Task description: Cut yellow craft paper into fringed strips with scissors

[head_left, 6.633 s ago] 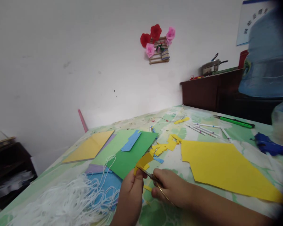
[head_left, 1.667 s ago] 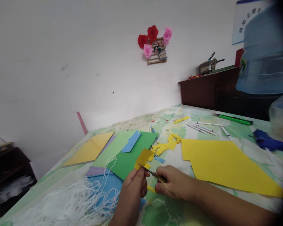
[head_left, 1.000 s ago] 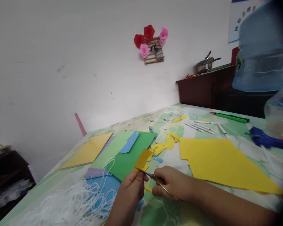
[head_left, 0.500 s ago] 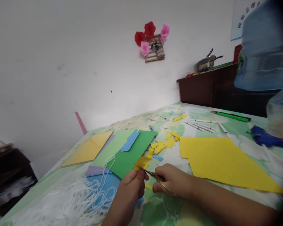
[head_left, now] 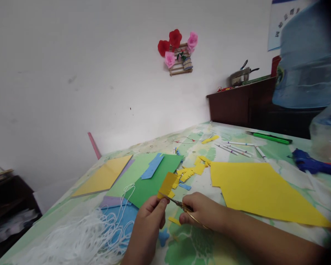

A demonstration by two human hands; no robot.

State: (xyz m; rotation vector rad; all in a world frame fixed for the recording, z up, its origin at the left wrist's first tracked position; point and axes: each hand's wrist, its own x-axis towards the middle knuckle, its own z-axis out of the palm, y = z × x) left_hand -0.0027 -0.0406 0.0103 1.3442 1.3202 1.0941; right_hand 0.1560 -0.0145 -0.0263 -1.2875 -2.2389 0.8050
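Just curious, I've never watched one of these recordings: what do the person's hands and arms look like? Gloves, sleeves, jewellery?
Both are bare. The left hand and right hand wear no gloves, and no rings or watch show. Both forearms are uncovered to the picture's edge, so no sleeve is in view.

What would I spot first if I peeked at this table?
Probably the big yellow sheet on the right of the table. At the near edge, the left hand holds up a small yellow piece while the right hand snips it with scissors. Paper roses hang on the wall behind.
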